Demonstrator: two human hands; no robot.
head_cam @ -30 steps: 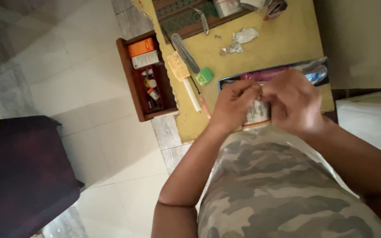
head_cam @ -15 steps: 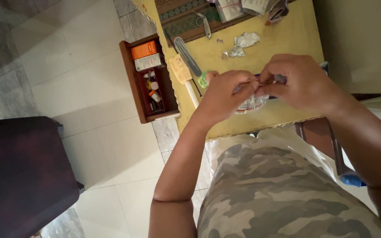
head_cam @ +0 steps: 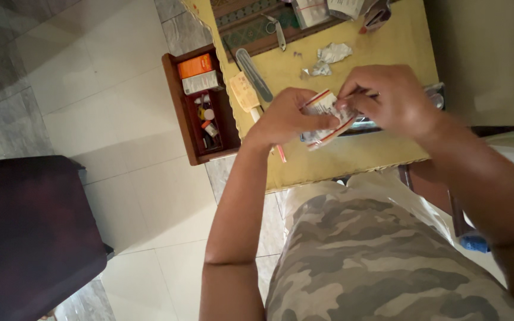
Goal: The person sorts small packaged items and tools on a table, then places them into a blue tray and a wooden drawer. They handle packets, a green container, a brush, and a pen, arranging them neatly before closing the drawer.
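My left hand (head_cam: 285, 119) and my right hand (head_cam: 386, 98) both grip a small white plastic packet (head_cam: 323, 119) with orange-red edges, held above the yellow table (head_cam: 382, 154). The left fingers pinch its left side and the right fingers pinch its top right corner. Behind my right hand lies a long shiny foil pack (head_cam: 432, 95), mostly hidden. A cream spatula (head_cam: 247, 101) and a grey nail file (head_cam: 253, 74) lie on the table left of my left hand.
A brown wooden box (head_cam: 200, 107) with orange and white cartons and small bottles stands left of the table. Crumpled wrappers (head_cam: 327, 58), a nail clipper (head_cam: 277, 32) and a patterned mat (head_cam: 251, 27) lie further back. A dark piece of furniture (head_cam: 25, 238) stands at the lower left.
Both hands moved up and away from my body over the table. The packet is turned and now shows more fully between the fingers.
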